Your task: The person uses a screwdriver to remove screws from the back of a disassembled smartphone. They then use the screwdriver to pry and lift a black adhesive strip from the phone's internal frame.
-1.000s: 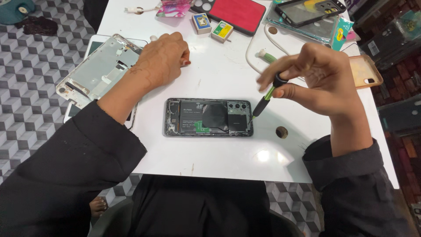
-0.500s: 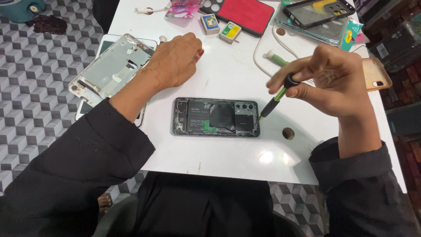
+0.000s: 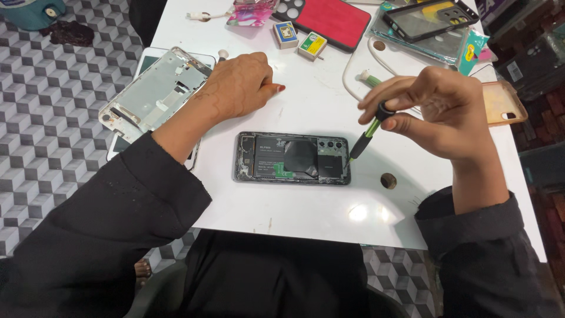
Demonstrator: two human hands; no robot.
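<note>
An opened phone [image 3: 293, 158] lay flat near the front edge of the white worktop [image 3: 306, 212], its back cover off. The right hand [image 3: 438, 112] pinched a green-and-black screwdriver [image 3: 366, 136] between thumb and fingers, tip down at the phone's right end by the camera lenses. The left hand [image 3: 238, 85] rested loosely curled on the worktop beyond the phone, grasping nothing, beside a bare metal frame [image 3: 150, 94]. Farther off lay a red case [image 3: 332, 20].

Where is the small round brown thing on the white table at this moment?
In the head view, the small round brown thing lies on the white table, just right of the opened phone and below the right hand holding the screwdriver.
</note>
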